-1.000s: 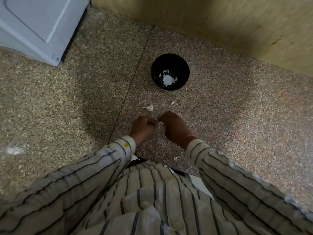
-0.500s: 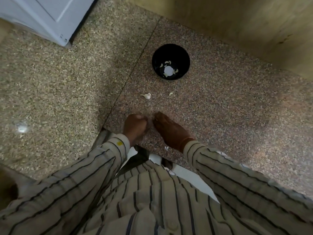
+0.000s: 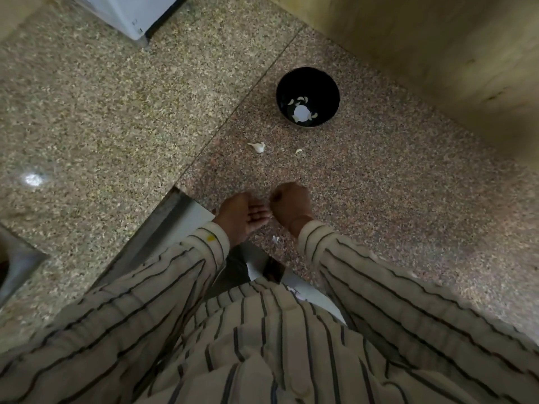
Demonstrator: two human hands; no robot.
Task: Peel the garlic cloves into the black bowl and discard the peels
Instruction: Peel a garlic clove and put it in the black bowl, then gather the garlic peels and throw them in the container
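Pale peeled cloves [image 3: 302, 109] dot the black bowl [image 3: 326, 83]; left hand [image 3: 242, 217] lies flat-fingered, right hand [image 3: 290, 204] fisted, contents unclear.

The right hand [image 3: 291, 206] is curled, anything inside it hidden; the white appliance [image 3: 131, 13] is cut off at the top edge; the left hand [image 3: 242, 218] is blurred.

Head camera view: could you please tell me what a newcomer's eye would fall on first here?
The black bowl stands out on the speckled stone counter, with pale peeled garlic cloves at its bottom. Nearer the person, a garlic piece and a smaller bit lie loose. At the counter's near edge, the left hand and right hand meet, striped sleeves below.
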